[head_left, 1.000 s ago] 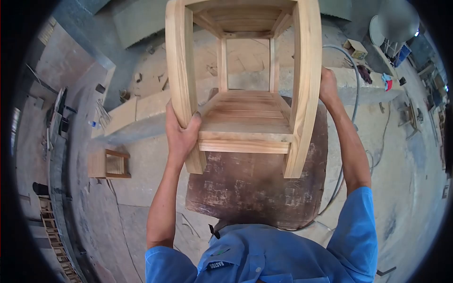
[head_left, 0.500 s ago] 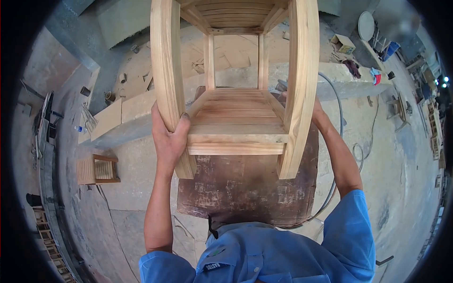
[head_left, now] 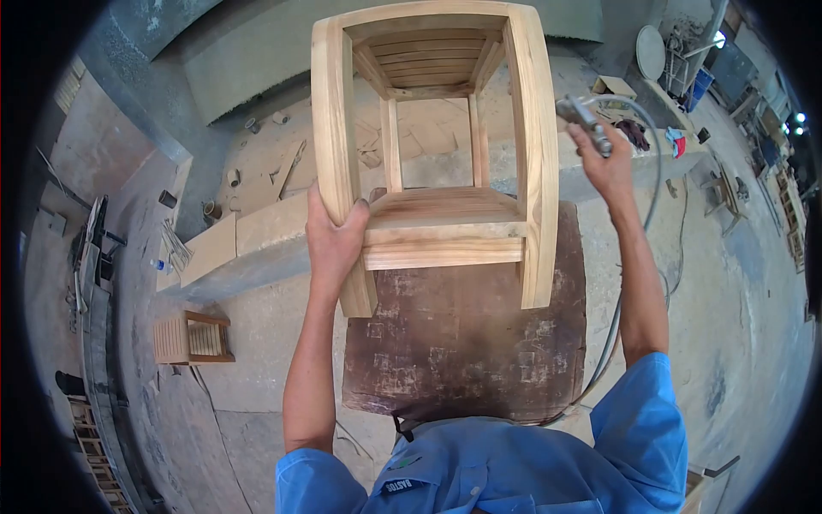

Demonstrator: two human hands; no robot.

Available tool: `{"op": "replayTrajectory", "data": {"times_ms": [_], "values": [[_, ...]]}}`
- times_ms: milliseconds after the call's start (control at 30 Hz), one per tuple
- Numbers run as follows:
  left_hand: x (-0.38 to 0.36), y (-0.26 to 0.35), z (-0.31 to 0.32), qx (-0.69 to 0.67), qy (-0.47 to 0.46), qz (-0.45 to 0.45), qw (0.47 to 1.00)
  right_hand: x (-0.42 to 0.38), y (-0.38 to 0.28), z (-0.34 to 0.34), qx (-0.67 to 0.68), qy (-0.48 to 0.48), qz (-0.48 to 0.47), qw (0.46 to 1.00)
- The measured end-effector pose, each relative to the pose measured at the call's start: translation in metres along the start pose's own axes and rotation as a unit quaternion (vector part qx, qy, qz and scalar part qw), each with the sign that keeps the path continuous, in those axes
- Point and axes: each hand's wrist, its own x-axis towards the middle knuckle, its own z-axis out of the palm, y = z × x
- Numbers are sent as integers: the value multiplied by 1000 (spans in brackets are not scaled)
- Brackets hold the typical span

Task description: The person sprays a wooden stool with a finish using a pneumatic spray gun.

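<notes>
A pale wooden frame with slatted shelves stands upright over a worn brown board. My left hand grips its left front post, thumb on the near side. Right of the frame, apart from it, my right hand is closed around a metal air gun. A grey hose runs from the gun down past my right forearm to the board's edge.
A small slatted wooden piece lies on the floor at the left. Behind the frame runs a low concrete ledge with cups and cardboard beyond it. A dark cloth and a red-and-blue cloth lie at the right.
My right hand has come out from behind the right post and moved up and right with the air gun. The wooden frame appears lower and more of its top shows; my left hand still grips it.
</notes>
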Motion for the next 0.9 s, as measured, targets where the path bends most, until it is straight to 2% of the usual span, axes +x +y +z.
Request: {"op": "replayTrajectory", "data": {"times_ms": [167,233,300,400,467,500,567,600,733,800,833,900], "values": [[6,1,3,-15,1,9,1000,-21,-89,-43,37,40,-34,998],[8,2,4,-19,-4,8,1000,-30,-122,-35,48,-19,-156,986],[10,1,3,-21,-9,9,1000,-40,-144,-17,34,-85,-156,983],[20,1,3,-14,-15,11,1000,-36,-155,20,-6,-106,-143,984],[22,4,4,-18,-20,-10,1000,-36,-161,39,-56,-166,-62,982],[22,3,3,-20,-23,-6,1000,-39,-160,45,-59,-162,-61,983],[28,0,3,-7,-41,-29,999,-40,-157,53,-72,-282,-6,957],[30,1,3,-11,-46,-21,999,-42,-153,54,-81,-289,-34,953],[34,0,5,-7,-43,-11,999,-39,-157,47,-64,-228,-15,971],[38,-4,6,-9,-53,-1,999,-37,-171,41,-105,-96,15,990],[41,-5,7,-5,-47,-2,999,-37,-171,43,-104,-86,19,991],[45,-9,9,3,-50,8,999,-36,-171,48,-84,10,11,996]]}}
